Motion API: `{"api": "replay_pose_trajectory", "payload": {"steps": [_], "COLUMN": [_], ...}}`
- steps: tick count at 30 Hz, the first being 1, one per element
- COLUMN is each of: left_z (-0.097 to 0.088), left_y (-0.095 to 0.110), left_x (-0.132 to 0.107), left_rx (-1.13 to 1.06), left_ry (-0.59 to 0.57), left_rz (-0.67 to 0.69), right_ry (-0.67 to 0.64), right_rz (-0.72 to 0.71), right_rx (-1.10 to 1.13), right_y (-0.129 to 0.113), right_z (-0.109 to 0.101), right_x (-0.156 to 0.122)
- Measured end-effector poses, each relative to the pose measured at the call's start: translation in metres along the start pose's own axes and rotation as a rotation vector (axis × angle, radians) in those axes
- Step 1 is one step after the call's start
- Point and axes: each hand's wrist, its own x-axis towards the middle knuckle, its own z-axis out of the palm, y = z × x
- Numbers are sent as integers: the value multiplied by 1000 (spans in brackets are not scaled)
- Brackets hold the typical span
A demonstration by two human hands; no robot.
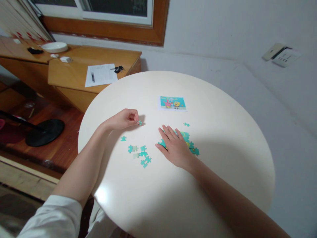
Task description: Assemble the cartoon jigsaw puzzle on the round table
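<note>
Between thumb and fingertips, my left hand (125, 118) pinches a small teal jigsaw piece (140, 123) just over the table. My right hand (177, 148) lies flat with fingers spread on a partly joined jigsaw puzzle (184, 136), hiding much of it. Several loose teal and pale jigsaw pieces (143, 154) are scattered to the left of the puzzle. A single piece (123, 138) lies apart, below my left hand. Beyond the puzzle are a small teal piece or pair (186, 124) and a picture card (172, 103) with cartoon figures.
The round white table (210, 99) stands near a wall. Behind it at left, a wooden desk (79, 54) bears a paper sheet (101, 74), keys (119, 69) and a white dish (54, 47). A black round stand base (45, 132) is on the floor.
</note>
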Motion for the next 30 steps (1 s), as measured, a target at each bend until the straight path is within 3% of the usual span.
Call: {"api": "replay_pose_trajectory", "payload": {"steps": [12,30], "left_z": [-3,0], "left_y": [9,2], "left_x": [-2,-1], "left_rx": [49,6], "left_ry": [-59,-82], "left_rz": [-16,-46], "right_ry": [-19,-10], "right_rz": [1,1], "right_rx": [-8,-2], "right_y": [0,0], "right_z": [-1,0], "right_x": [0,0]}}
